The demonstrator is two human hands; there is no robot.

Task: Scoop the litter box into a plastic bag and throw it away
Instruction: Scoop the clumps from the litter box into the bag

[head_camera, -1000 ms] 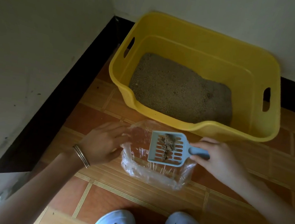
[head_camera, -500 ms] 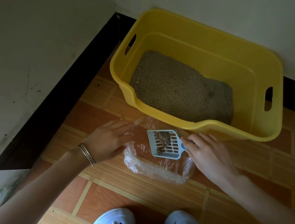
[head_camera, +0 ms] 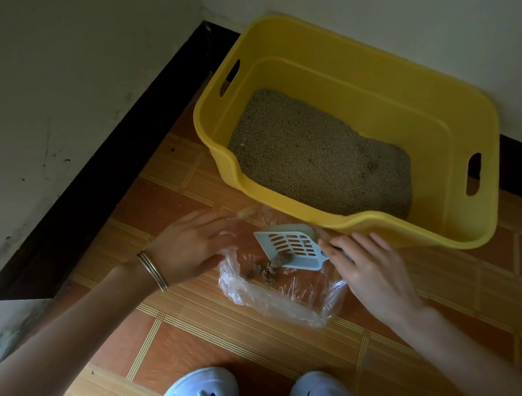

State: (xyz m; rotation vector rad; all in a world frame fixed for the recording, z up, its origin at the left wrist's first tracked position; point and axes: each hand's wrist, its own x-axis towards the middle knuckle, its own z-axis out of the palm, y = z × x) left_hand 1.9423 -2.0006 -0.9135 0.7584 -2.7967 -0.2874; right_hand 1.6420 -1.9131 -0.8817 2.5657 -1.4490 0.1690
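The scoop (head_camera: 293, 244) is tipped over the bag (head_camera: 277, 299) in the grip of the right hand (head_camera: 371, 275), clumps (head_camera: 273, 265) being shed inside, while the rim is seemingly pinched by the left hand (head_camera: 189, 248).

I see a home's room corner: orange tiled floor (head_camera: 238, 332), white walls (head_camera: 71, 78), a yellow litter box (head_camera: 395, 92) at upper right.

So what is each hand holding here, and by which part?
Right hand grips the scoop by its handle. Left hand touches the plastic bag's left rim; a pinch cannot be told.
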